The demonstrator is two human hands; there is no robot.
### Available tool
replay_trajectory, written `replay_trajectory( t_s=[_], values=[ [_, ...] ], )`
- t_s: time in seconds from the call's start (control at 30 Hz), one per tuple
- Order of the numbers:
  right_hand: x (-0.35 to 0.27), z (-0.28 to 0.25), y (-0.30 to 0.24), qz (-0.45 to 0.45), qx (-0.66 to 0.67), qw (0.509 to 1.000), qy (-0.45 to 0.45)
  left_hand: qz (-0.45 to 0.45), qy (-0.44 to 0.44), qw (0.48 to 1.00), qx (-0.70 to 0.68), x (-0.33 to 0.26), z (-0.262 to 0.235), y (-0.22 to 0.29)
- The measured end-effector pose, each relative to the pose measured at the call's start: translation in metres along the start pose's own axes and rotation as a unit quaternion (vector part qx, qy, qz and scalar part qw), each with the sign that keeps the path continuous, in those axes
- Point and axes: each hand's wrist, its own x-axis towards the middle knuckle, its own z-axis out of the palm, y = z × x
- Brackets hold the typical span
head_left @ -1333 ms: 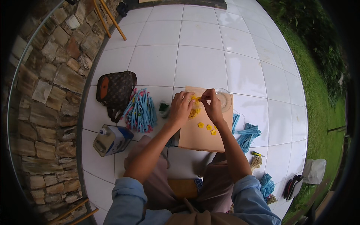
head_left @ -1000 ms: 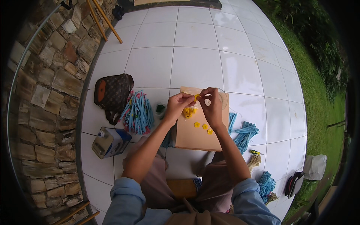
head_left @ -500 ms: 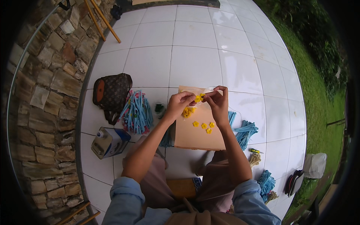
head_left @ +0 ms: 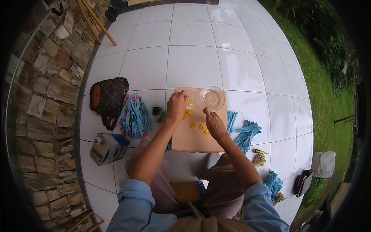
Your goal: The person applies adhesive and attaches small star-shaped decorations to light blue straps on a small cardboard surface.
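A brown cardboard sheet (head_left: 193, 141) lies before me, with several small yellow flowers (head_left: 201, 127) on it. My left hand (head_left: 177, 106) is closed over its far left part, a bit of a yellow flower (head_left: 188, 101) showing at the fingers. Beside that hand rests a clear plastic bag (head_left: 194, 96), and yellow flowers (head_left: 188, 113) are heaped just below. A round clear dish (head_left: 213, 98) stands at the sheet's far right. My right hand (head_left: 215, 123) has its fingers pinched together at the dish's near edge; whatever they hold is too small to make out.
Left of the sheet are a bundle of blue stems (head_left: 134, 116), a brown bag (head_left: 109, 97), a metal can (head_left: 109, 149) and a dark green item (head_left: 156, 111). To the right lie more blue bundles (head_left: 247, 135) and a yellow-handled screwdriver (head_left: 259, 151). A stone wall (head_left: 46, 127) borders the left.
My hands, together over the sheet with yellow flowers between them, have come apart. The left went left; the right moved down to the dish's near edge, and the dish now shows.
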Motion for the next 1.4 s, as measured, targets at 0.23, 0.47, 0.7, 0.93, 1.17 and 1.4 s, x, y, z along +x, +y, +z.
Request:
replay_trajectory(
  t_s=[0.23,0.47,0.7,0.93,1.17,1.4],
  values=[
    [0.010,-0.013,-0.005,0.077,0.122,0.987,-0.067,0.011,-0.037,0.991,0.125,-0.005,-0.003,0.000],
    [0.041,0.004,0.011,0.099,0.215,0.966,0.108,-0.078,0.064,0.992,0.072,-0.013,0.000,-0.012],
    [0.076,0.028,-0.039,0.139,0.299,0.941,0.082,-0.139,-0.107,0.979,-0.100,-0.022,-0.002,-0.059],
    [0.107,0.032,-0.107,0.064,0.344,0.935,0.056,-0.166,0.024,0.968,-0.188,-0.021,-0.068,-0.097],
    [0.129,0.097,-0.122,0.114,0.167,0.979,0.037,-0.392,-0.131,0.818,-0.399,-0.032,-0.058,-0.146],
    [0.141,0.173,-0.105,0.212,0.143,0.963,-0.087,-0.323,-0.113,0.899,-0.275,-0.055,0.052,-0.230]
  ],
)
